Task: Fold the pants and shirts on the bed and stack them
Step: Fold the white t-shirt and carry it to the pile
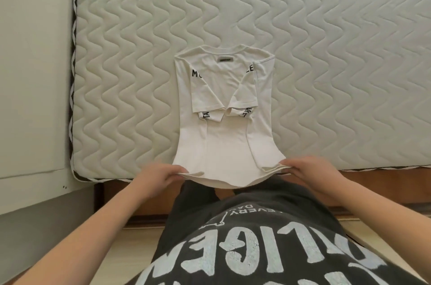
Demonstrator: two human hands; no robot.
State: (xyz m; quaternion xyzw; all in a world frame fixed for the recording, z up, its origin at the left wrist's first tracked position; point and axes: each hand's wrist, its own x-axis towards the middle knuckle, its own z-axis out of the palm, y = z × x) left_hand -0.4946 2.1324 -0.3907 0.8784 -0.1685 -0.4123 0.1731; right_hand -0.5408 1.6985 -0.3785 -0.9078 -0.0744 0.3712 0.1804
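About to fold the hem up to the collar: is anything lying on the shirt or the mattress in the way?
Nothing visible. The left hand and right hand pinch the hem corners of the white shirt; its sleeves lie folded flat inward, and the mattress around the collar shows only quilting.

quilted mattress | pale wall left | wooden floor

1. The left hand is reaching forward with a bare forearm, its fingers curled and pinching the near left corner of the white shirt.
2. The right hand is mirroring it, fingers curled over the near right corner.
3. Both wrists are lying low, knuckles upward, hands well apart.
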